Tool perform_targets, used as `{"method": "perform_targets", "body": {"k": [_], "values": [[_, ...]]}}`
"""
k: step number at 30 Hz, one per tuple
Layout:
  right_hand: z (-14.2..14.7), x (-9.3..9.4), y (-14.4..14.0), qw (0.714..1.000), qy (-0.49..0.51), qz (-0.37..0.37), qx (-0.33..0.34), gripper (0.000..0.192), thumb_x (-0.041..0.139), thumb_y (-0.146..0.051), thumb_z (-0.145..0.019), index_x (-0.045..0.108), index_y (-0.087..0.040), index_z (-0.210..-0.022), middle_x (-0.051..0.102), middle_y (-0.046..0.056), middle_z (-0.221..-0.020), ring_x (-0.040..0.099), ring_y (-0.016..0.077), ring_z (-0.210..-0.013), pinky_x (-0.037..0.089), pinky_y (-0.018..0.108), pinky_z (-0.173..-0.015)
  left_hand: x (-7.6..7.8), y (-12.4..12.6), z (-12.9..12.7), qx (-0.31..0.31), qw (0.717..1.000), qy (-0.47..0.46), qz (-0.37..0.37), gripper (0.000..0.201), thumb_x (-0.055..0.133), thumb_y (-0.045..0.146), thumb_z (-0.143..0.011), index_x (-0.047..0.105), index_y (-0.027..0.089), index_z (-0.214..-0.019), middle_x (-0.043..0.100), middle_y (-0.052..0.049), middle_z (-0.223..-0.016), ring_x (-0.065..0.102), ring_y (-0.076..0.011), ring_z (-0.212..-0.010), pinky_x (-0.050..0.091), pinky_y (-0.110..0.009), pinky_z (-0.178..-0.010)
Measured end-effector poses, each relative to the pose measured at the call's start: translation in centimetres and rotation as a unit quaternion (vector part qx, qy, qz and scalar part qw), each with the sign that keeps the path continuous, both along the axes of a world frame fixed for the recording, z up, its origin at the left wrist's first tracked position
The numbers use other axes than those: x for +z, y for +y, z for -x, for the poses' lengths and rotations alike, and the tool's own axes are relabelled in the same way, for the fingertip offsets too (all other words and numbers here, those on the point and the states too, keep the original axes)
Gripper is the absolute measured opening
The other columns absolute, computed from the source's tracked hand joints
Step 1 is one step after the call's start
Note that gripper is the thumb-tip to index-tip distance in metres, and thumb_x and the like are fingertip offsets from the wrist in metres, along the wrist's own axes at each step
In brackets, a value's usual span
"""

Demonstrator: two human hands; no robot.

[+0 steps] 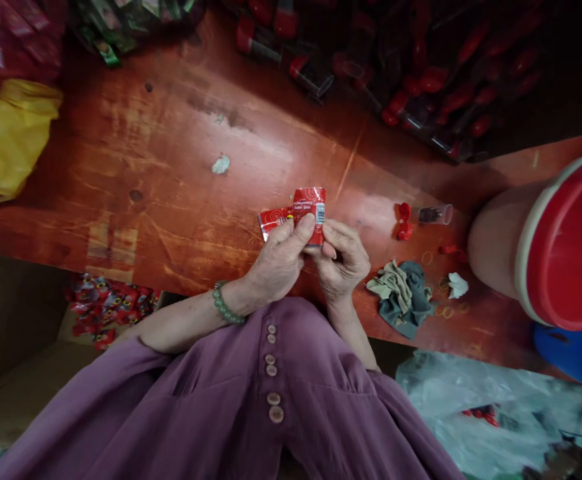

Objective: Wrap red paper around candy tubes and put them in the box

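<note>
Glossy printed red wrapper [309, 207] above worn, scratched reddish wooden table [145, 173]; right of wrapper, matt crumpled cloth [403, 293].

A worn, reddish-brown wooden worktop [161, 173] fills the middle of the view, its varnish scratched and rubbed pale in patches, with a bright sheen of light across its centre. The far edge falls into deep shadow, where a heap of red-capped clear tubes [421, 80] lies. At the far left corner sits a yellow plastic bag [5, 140]. By the right edge stands a pale bucket with a red rim [545, 240], a blue container [581, 360] just beside it. Below the near edge, a brown cardboard box [15, 393] sits left, crumpled clear plastic sheeting [475, 407] right.
</note>
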State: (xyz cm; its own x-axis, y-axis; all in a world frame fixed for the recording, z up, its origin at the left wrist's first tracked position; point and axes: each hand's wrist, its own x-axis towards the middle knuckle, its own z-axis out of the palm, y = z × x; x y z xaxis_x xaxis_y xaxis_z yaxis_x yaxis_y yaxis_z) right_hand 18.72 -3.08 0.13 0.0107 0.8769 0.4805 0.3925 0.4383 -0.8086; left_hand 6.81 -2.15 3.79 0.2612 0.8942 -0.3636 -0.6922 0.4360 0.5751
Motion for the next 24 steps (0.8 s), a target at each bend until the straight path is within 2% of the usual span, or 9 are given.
{"method": "perform_targets", "body": {"k": [7,10,12,15,18,21,24], "values": [[0.2,-0.5,0.1,1.0,-0.003,-0.016,-0.009,0.022,0.072,-0.031,-0.088,0.072,-0.03,-0.11,0.074,0.003,-0.105,0.072,0.0192,-0.094,0.063,0.038,-0.079,-0.5,-0.2,-0.3,0.006,1.0,0.013,0.014,0.04,0.065,0.053,-0.087,0.059,0.016,-0.074,0.067,-0.001,-0.069,0.068,-0.0144,-0.077,0.055,-0.026,-0.076],[0.2,-0.3,0.2,1.0,-0.005,0.002,-0.006,0.026,0.074,-0.032,-0.086,0.071,-0.031,-0.111,0.072,0.002,-0.106,0.072,0.0191,-0.093,0.062,0.038,-0.081,-0.9,-0.1,0.1,-0.022,1.0,0.022,-0.006,0.042,0.063,0.055,-0.088,0.06,0.016,-0.073,0.067,-0.003,-0.07,0.068,-0.0153,-0.077,0.054,-0.027,-0.077],[0.0,0.0,0.2,1.0,-0.004,0.022,0.02,0.033,0.077,-0.03,-0.084,0.07,-0.033,-0.116,0.072,0.003,-0.108,0.072,0.0187,-0.094,0.062,0.037,-0.082,-1.2,-0.1,0.8,-0.046,0.998,0.04,-0.022,0.041,0.061,0.055,-0.089,0.062,0.015,-0.077,0.069,-0.004,-0.074,0.068,-0.016,-0.08,0.054,-0.028,-0.078],[-0.8,0.7,-0.1,0.994,-0.014,0.052,0.096,0.05,0.081,-0.027,-0.08,0.065,-0.034,-0.127,0.072,0.005,-0.114,0.071,0.0199,-0.099,0.062,0.036,-0.083,-1.5,-0.3,2.6,-0.066,0.987,0.129,-0.067,0.031,0.061,0.045,-0.091,0.065,0.014,-0.089,0.072,-0.005,-0.087,0.067,-0.0156,-0.087,0.053,-0.028,-0.083],[-1.9,1.3,-0.3,0.981,-0.023,0.108,0.16,0.06,0.083,-0.027,-0.078,0.062,-0.035,-0.133,0.07,0.006,-0.121,0.073,0.0176,-0.088,0.063,0.034,-0.076,-1.0,-1.3,5.0,-0.1,0.961,0.226,-0.124,0.022,0.058,0.034,-0.094,0.067,0.014,-0.095,0.073,-0.004,-0.091,0.067,-0.0147,-0.087,0.052,-0.028,-0.087],[-2.5,1.7,0.1,0.975,-0.018,0.145,0.165,0.054,0.082,-0.025,-0.079,0.064,-0.034,-0.129,0.069,0.005,-0.121,0.072,0.0126,-0.072,0.063,0.031,-0.068,-0.2,-3.2,7.7,-0.133,0.942,0.272,-0.142,0.021,0.054,0.029,-0.095,0.067,0.013,-0.097,0.072,-0.004,-0.086,0.067,-0.0137,-0.081,0.052,-0.028,-0.084],[-2.4,1.5,1.0,0.981,-0.028,0.131,0.143,0.041,0.08,-0.024,-0.08,0.07,-0.032,-0.119,0.071,0.003,-0.115,0.071,0.0112,-0.069,0.061,0.029,-0.067,0.5,-5.8,10.1,-0.139,0.933,0.314,-0.111,0.022,0.054,0.031,-0.096,0.066,0.014,-0.104,0.072,-0.004,-0.089,0.067,-0.0133,-0.081,0.053,-0.026,-0.081]]}}
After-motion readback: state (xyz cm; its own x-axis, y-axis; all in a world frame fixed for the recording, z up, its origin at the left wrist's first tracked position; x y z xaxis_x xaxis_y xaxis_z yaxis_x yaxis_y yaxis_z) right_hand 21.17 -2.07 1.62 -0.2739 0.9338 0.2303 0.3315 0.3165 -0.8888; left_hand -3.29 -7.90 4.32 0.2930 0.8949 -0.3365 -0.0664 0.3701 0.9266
